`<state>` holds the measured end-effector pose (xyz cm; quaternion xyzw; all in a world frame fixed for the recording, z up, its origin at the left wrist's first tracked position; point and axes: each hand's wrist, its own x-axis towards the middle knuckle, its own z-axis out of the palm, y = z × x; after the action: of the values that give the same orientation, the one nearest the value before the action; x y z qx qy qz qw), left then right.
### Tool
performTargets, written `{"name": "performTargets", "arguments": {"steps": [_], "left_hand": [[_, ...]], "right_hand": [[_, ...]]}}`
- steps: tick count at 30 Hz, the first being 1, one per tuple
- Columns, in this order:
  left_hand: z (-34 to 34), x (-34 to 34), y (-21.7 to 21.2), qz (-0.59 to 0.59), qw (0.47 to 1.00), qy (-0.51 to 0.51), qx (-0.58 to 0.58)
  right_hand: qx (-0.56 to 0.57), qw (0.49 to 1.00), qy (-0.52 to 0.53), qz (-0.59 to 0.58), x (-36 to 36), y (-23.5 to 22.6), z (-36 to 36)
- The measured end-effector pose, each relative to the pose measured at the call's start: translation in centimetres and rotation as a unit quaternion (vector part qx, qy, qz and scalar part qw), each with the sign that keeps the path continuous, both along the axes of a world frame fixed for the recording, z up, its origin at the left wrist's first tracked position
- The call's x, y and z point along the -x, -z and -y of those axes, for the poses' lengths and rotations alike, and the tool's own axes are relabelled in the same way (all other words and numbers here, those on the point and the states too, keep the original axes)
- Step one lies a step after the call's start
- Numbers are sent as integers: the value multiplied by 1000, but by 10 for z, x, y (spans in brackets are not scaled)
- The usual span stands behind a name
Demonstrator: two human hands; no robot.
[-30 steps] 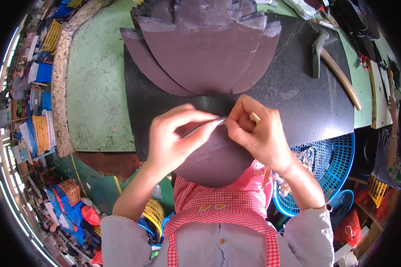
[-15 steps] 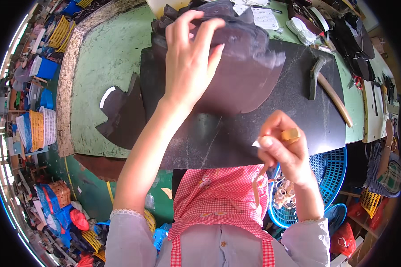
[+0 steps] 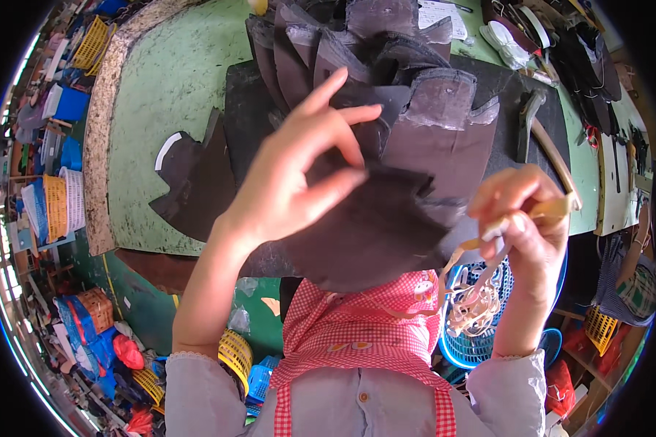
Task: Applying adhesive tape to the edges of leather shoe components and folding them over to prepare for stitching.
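Note:
My left hand [image 3: 299, 167] is open, fingers apart, over a loose dark brown leather piece [image 3: 372, 233] at the front of the black work board [image 3: 503, 80]. Its thumb lies by that piece's upper edge; whether it touches is unclear. Beyond the fingers, several cut leather pieces [image 3: 444, 153] fan out in an overlapping pile with grey, scuffed edges. Off to the right, my right hand [image 3: 525, 226] is closed on a narrow tan strip [image 3: 455, 258], whose tail hangs toward the red checked apron [image 3: 350, 328]. A pale end sticks out between thumb and fingers.
A hammer [image 3: 554, 156] lies at the board's right. Left of the board, another dark cut piece [image 3: 189, 171] rests on the green tabletop [image 3: 160, 80]. Below my right hand stands a blue basket [image 3: 459, 357] holding tangled pale strips [image 3: 477, 302]. White cord [image 3: 503, 47] sits at the back right.
My left hand has drawn down toward me off the pile, which is now spread out, with one piece nearer the front edge. My right hand has shifted right and slightly up with the strip.

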<state>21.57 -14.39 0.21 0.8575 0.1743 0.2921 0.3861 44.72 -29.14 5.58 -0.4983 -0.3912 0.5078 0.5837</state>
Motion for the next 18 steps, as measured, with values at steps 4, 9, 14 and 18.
{"name": "performTargets", "arguments": {"steps": [4,9,14,18], "left_hand": [[24,15,-2,95,984,-61,-139],[75,19,-13,93,977,-110,157],[70,12,29,57,936,-102,333],[67,15,28,66,944,-68,315]], "right_hand": [[-14,1000,-7,-11,4,3,5],[-59,998,-10,-8,9,2,10],[-105,918,-106,369,37,37,-23],[-53,919,-94,380,47,46,-27]]}}
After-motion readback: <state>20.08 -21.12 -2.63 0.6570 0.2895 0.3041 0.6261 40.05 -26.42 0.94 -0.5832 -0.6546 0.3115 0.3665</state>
